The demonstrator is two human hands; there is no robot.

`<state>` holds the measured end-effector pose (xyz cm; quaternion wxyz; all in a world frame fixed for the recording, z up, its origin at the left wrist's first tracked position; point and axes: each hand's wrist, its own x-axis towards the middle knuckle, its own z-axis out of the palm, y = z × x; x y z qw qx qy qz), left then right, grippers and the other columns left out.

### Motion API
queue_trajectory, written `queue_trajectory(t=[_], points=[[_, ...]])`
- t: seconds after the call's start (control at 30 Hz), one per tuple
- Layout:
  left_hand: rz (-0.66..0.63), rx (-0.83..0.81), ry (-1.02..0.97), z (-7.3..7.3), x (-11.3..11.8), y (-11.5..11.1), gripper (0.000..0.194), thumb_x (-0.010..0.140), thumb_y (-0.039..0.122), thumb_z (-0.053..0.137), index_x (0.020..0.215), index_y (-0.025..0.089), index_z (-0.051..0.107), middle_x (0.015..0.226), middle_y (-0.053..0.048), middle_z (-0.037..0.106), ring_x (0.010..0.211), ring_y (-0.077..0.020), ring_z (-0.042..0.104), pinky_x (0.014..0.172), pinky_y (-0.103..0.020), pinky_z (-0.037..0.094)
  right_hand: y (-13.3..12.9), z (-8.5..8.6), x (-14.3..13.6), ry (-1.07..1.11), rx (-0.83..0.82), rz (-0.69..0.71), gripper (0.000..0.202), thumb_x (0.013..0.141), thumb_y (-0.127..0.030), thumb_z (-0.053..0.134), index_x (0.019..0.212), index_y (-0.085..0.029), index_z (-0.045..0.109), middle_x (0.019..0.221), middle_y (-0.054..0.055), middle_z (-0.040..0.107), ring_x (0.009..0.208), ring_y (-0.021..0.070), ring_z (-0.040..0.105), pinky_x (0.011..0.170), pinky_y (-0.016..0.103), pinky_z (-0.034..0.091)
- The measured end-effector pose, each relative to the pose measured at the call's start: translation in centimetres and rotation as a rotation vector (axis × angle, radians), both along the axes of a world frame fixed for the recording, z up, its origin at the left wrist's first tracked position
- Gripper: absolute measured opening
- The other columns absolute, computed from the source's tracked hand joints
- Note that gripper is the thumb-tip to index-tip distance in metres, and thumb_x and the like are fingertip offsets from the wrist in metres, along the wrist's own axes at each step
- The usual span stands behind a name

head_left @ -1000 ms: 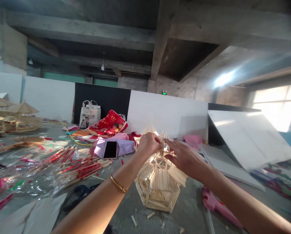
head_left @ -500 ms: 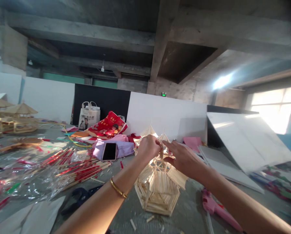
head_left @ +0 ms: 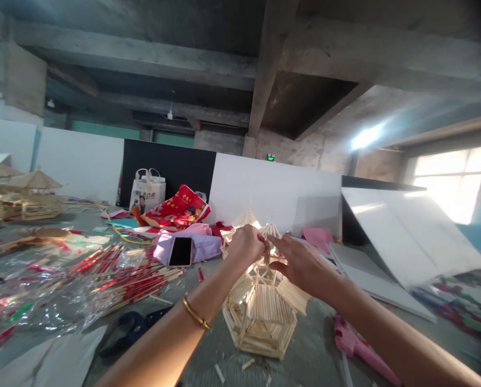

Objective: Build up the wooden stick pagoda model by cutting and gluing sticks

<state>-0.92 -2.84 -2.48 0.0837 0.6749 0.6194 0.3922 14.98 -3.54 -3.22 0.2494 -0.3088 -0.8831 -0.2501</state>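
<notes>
A pavilion-like model of pale wooden sticks (head_left: 270, 306) stands on the grey table in front of me, with slatted roof panels low down and pointed tops behind my hands. My left hand (head_left: 247, 244) is closed at its upper part, the fingertips pinched on something too small to make out. Close beside it on the right, my right hand (head_left: 301, 263) has its fingers apart, the index fingertip near the left fingers and the thumb by the upper frame. A gold bangle circles my left wrist.
Red-and-natural sticks (head_left: 135, 279) and clear plastic (head_left: 63, 301) lie left, with a phone (head_left: 181, 251) on purple material. Dark-handled pliers (head_left: 129, 328) are near my left forearm; a pink glue gun (head_left: 359, 346) lies right. White boards (head_left: 410, 231) lean behind.
Both hands stay almost in place at the model's top. Beside the red bag at the back, the orange piece has shifted and a teal piece now shows.
</notes>
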Motion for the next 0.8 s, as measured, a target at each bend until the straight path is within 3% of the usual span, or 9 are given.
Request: queue_trajectory(t=[0.5, 0.8], points=[[0.052, 0.034, 0.028, 0.10, 0.10, -0.23, 0.019, 0.064, 0.028, 0.059, 0.074, 0.017, 0.070, 0.071, -0.008, 0.068, 0.069, -0.0196, 0.062, 0.058, -0.026, 0.042, 0.20, 0.12, 0.06, -0.007, -0.021, 0.014, 0.050, 0.078, -0.022, 0.055, 0.124, -0.010, 0.038, 0.096, 0.015, 0.059, 0.085, 0.0278, 0.058, 0.071, 0.043, 0.049], [0.060, -0.003, 0.044, 0.16, 0.02, 0.06, 0.021, 0.063, 0.029, 0.055, 0.072, 0.016, 0.069, 0.071, -0.008, 0.068, 0.065, -0.0176, 0.060, 0.053, -0.024, 0.039, 0.24, 0.31, -0.06, -0.021, -0.015, 0.017, 0.047, 0.075, -0.022, 0.059, 0.119, -0.014, 0.044, 0.093, 0.013, 0.060, 0.085, 0.0262, 0.059, 0.070, 0.038, 0.049]])
